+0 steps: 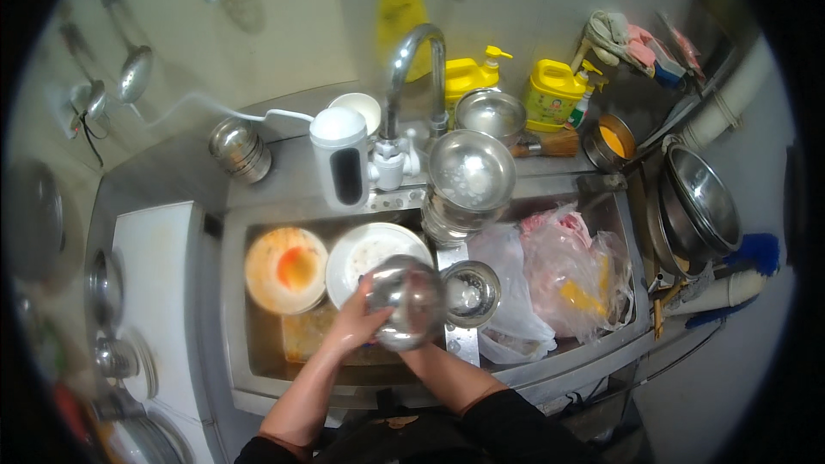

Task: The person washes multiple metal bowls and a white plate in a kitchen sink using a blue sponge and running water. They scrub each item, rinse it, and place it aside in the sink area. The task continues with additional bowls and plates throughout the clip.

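A shiny stainless steel bowl (407,303), blurred, is held by my left hand (354,322) over the left sink basin. My left thumb and fingers grip its left side. My right hand (416,356) reaches under the same bowl, which hides its fingers. Below and behind the bowl, a white plate (367,248) lies in the basin. To its left sits a dish (271,270) with orange-red residue. Just right of the held bowl, a small steel bowl (472,296) stands at the metal divider (463,345).
A chrome faucet (412,45) rises behind the basins beside a white water heater (338,161). Stacked steel bowls (472,171) stand near the divider. The right basin holds plastic bags (567,277) with pink contents. Yellow detergent jugs (551,93) and a brush (557,144) line the back ledge.
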`<state>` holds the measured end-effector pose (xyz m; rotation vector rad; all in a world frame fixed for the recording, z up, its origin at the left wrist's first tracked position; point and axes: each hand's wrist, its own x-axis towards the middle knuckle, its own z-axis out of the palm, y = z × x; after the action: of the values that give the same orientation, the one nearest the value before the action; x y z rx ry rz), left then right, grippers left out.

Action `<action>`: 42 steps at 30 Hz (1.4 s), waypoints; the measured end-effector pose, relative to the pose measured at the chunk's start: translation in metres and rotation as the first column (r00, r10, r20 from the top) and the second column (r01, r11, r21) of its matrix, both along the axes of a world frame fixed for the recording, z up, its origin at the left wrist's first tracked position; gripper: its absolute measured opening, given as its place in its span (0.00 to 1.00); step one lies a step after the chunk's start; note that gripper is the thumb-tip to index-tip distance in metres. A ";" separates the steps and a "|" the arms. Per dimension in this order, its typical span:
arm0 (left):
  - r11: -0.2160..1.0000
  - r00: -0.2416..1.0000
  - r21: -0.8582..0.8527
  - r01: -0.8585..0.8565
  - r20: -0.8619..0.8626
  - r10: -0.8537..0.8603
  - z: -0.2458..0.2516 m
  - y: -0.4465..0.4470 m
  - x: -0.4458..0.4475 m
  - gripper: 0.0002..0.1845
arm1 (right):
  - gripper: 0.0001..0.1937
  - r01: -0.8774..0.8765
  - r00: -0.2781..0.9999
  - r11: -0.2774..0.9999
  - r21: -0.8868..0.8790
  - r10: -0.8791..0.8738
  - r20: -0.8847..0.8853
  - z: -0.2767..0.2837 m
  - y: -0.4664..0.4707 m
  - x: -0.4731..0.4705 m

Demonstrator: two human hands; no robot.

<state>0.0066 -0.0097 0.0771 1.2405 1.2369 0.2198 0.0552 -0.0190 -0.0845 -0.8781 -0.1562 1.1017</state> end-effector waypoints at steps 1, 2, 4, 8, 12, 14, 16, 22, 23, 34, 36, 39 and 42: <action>0.972 0.994 0.208 0.110 -0.004 -0.112 0.000 -0.001 0.017 0.37 | 0.14 0.147 0.970 0.986 -0.078 -0.159 -0.183 -0.001 -0.001 -0.008; 0.813 0.884 0.403 0.420 -0.384 -0.267 -0.002 -0.003 0.036 0.35 | 0.14 0.091 0.981 0.973 -0.211 -0.124 -0.150 -0.005 0.001 -0.008; 0.741 0.892 0.497 0.451 -0.277 -0.357 -0.008 -0.002 0.064 0.32 | 0.14 -0.190 0.876 0.897 -0.399 0.339 0.344 -0.012 0.007 -0.009; 0.774 0.873 0.405 0.487 -0.257 -0.414 -0.032 0.000 0.089 0.28 | 0.22 -0.356 0.637 0.773 -0.525 0.612 0.469 -0.027 0.019 0.000; 0.808 0.965 0.533 0.250 -0.075 -0.250 -0.066 0.036 0.049 0.23 | 0.21 -0.110 0.959 0.988 -0.104 0.133 0.251 -0.012 0.022 0.010; 0.913 0.985 0.407 -0.007 0.162 -0.065 -0.082 0.082 0.011 0.20 | 0.17 -0.289 0.352 0.751 -0.593 0.660 0.664 0.004 0.020 0.031; 0.953 0.903 0.142 -0.267 0.383 0.195 -0.093 0.143 -0.015 0.23 | 0.20 -0.197 0.182 0.724 -0.661 0.690 0.701 0.017 0.026 0.033; 0.862 0.750 -0.200 -0.465 0.428 0.504 -0.087 0.287 0.015 0.61 | 0.25 -0.071 -0.120 0.803 -0.592 0.583 0.804 0.023 0.038 0.033; 0.857 0.743 -0.235 -0.459 0.426 0.516 -0.085 0.307 0.029 0.62 | 0.26 -0.072 -0.131 0.764 -0.642 0.631 0.765 0.020 0.039 0.033; 0.845 0.597 -0.482 -0.232 0.615 0.515 -0.134 0.364 0.033 0.29 | 0.21 -0.154 -0.023 0.694 -0.703 0.709 0.705 0.017 0.038 0.035; 0.789 0.554 -0.567 -0.235 0.589 0.588 -0.136 0.359 0.026 0.21 | 0.21 -0.166 -0.016 0.714 -0.680 0.688 0.726 0.018 0.039 0.034; 0.731 0.528 -0.649 -0.213 0.553 0.645 -0.134 0.338 0.018 0.20 | 0.22 -0.149 -0.030 0.760 -0.633 0.636 0.771 0.019 0.042 0.035; 0.681 0.494 -0.699 -0.218 0.523 0.695 -0.133 0.307 0.000 0.29 | 0.29 -0.032 -0.060 0.821 -0.571 0.568 0.821 0.022 0.046 0.038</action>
<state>0.0063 0.2978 -0.0560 0.1465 0.7424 0.6865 0.0933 0.0268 -0.0626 -2.0246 -1.5359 0.6541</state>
